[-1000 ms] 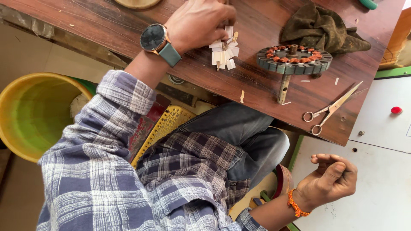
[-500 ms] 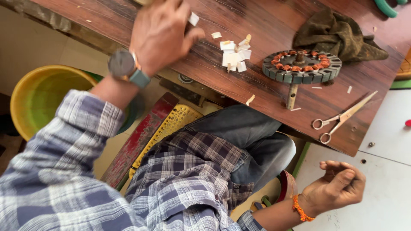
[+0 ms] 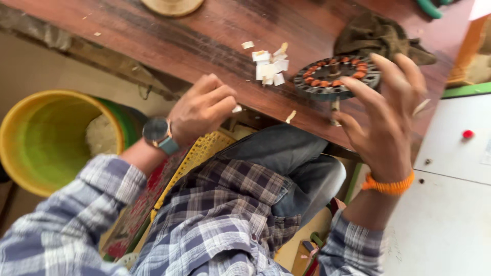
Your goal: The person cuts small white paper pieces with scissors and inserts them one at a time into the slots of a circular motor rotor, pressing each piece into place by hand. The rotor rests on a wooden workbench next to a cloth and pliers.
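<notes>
Head view: left hand (image 3: 202, 110) sits at the near edge of the wooden surface (image 3: 169, 38), fingers curled, pinching a small white paper piece (image 3: 237, 109). Right hand (image 3: 386, 120) is raised, open, fingers spread, holding nothing, just in front of the round motor stator (image 3: 335, 76). Pile of white paper pieces (image 3: 268, 66) lies left of the stator. Yellow bucket (image 3: 48, 140) stands below, left.
</notes>
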